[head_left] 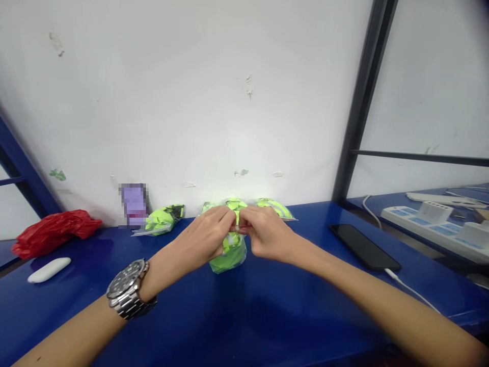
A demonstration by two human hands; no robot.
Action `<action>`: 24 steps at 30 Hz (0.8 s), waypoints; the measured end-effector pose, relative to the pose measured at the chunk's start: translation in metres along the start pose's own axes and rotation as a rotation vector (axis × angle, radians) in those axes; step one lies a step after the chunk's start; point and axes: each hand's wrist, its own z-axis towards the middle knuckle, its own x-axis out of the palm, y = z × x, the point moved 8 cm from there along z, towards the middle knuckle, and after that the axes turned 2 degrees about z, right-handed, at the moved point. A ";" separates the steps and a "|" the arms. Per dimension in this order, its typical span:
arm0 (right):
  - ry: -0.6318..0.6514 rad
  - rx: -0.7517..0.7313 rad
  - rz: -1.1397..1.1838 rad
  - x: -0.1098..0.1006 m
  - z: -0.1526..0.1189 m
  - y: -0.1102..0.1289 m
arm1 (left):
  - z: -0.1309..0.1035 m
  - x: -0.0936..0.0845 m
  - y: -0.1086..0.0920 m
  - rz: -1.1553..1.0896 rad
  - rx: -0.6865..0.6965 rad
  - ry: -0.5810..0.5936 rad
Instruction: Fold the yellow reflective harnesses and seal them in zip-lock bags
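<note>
My left hand (209, 232) and my right hand (269, 234) meet in the middle of the view, both closed with fingertips pinched together. From between them hangs a clear plastic bag (228, 257) with a folded neon yellow-green reflective garment inside. Its upper edge is hidden by my fingers. Similar bagged neon items lie behind against the wall: one bag (163, 220) left of my hands and another bag (274, 206) beyond my right hand. A metal watch (130, 288) is on my left wrist.
The blue table (237, 321) meets a white wall. On the left lie a red plastic bag (57, 232), a white rounded case (49, 270) and an upright, blurred-out phone-like object (134, 205). To the right are a black phone (364, 247) on a cable and a white power strip (439, 229).
</note>
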 end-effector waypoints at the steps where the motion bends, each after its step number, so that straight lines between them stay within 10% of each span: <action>1: -0.011 0.024 0.013 -0.001 -0.001 -0.004 | -0.001 -0.002 0.001 -0.019 0.007 0.003; 24: -0.091 0.051 0.246 -0.009 -0.018 -0.014 | -0.053 0.005 0.040 -0.040 -0.166 0.137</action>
